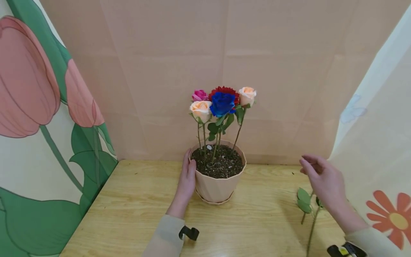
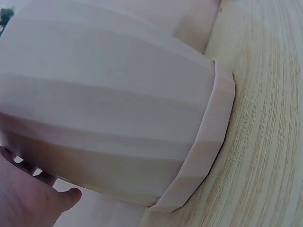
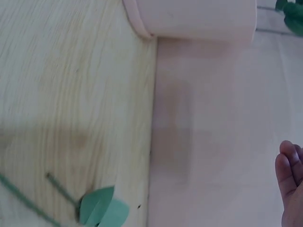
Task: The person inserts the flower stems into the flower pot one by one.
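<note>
A pale pink flower pot [image 1: 216,187] full of dark soil [image 1: 223,167] stands on a saucer. Rising from the soil are a blue rose [image 1: 223,104], a dark red flower [image 1: 224,91], a magenta rose [image 1: 200,95] and two peach roses [image 1: 201,109]. My left hand [image 1: 186,178] rests against the pot's left side near the rim, its fingers partly hidden in the left wrist view. Off to the right, my right hand [image 1: 327,180] is held in the air, fingers loosely bent, with nothing visible in it. Below it lies a green stem with leaves [image 1: 303,200].
The wooden table [image 1: 141,200] meets a plain pinkish backdrop [image 1: 167,71]. A tulip-printed panel [image 1: 29,78] borders the left side; a panel with a printed orange flower [image 1: 398,220] borders the right. Another long stem [image 1: 311,232] lies near the right forearm.
</note>
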Demonstrator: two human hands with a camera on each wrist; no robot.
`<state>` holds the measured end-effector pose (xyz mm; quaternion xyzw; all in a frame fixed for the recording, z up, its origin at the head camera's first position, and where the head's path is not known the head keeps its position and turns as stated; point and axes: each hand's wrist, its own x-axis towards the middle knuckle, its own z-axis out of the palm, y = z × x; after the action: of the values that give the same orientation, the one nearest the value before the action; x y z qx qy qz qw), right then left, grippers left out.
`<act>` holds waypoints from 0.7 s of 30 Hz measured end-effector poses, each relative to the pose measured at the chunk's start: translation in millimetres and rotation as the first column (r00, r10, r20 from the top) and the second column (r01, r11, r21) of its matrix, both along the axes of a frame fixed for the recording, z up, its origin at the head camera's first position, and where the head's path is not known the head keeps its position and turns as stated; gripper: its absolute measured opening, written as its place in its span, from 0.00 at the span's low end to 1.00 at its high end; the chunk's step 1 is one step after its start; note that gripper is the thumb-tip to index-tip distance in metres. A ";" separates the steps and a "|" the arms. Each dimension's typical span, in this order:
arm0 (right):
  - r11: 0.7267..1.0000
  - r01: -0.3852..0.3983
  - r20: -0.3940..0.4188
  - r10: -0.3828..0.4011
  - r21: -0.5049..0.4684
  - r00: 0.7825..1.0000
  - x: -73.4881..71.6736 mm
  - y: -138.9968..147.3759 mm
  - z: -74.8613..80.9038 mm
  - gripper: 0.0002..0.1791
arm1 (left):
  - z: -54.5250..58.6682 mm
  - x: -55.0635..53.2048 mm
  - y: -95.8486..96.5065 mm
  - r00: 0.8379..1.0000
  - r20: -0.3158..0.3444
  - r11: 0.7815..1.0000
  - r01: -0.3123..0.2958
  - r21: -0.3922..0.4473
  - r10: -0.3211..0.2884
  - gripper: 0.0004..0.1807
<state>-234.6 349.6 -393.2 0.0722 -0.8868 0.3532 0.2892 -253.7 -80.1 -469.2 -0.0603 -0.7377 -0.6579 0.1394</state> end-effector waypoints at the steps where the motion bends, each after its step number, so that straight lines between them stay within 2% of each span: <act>1: 1.000 0.004 0.007 -0.004 -0.001 1.000 0.0 4.5 -1.8 0.15 | 0.2 0.2 -0.1 1.000 0.001 1.000 0.000 0.000 0.000 0.32; 11: 0.996 0.082 0.079 -0.084 0.028 0.993 -1.3 47.2 -22.6 0.17 | 0.3 0.7 -0.2 1.000 0.004 1.000 -0.003 -0.006 0.003 0.32; 21: 0.989 0.130 0.198 -0.142 0.075 0.970 -4.3 76.2 -50.4 0.23 | 1.7 2.1 0.4 1.000 -0.006 1.000 -0.003 0.003 0.003 0.32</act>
<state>-239.0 425.8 -443.6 -0.0163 -0.9249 0.3106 0.2185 -251.6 -79.7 -467.5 -0.0609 -0.7362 -0.6587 0.1428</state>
